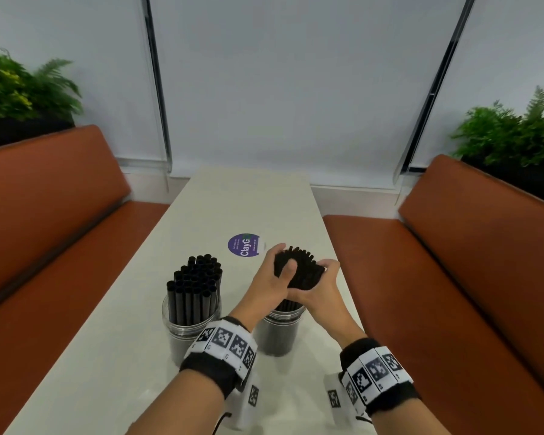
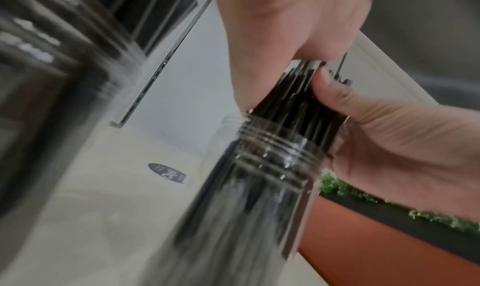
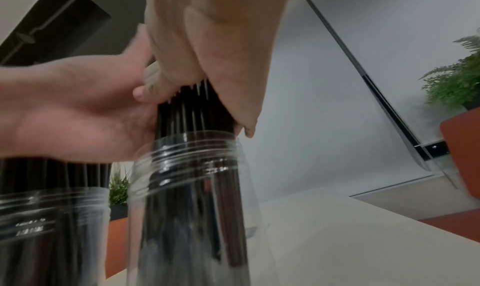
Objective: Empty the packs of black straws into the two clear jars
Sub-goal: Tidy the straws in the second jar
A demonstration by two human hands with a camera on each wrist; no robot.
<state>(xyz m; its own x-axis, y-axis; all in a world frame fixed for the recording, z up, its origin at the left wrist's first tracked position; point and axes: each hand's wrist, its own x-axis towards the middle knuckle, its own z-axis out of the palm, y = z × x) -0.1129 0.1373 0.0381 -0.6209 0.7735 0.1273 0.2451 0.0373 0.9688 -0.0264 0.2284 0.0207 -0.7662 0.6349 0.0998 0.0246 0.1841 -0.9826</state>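
Both hands close around one bundle of black straws (image 1: 299, 270) that stands in the right-hand clear jar (image 1: 278, 335), its upper part rising above the jar's threaded mouth. The left hand (image 1: 272, 285) wraps the bundle from the left, its thumb (image 1: 291, 268) pressed across the front of the straws. The right hand (image 1: 319, 288) cups it from the right, fingers curled over the far side. In the wrist views the fingers lie tight against the straws just above the rim.

This jar stands on the pale table (image 1: 248, 202) near its right edge. Just to its left, the second clear jar (image 1: 186, 328) holds its own upright bundle of black straws (image 1: 195, 287), untouched. A round purple sticker (image 1: 244, 244) lies on the tabletop beyond both jars. Orange benches (image 1: 453, 262) flank the table's long edges.
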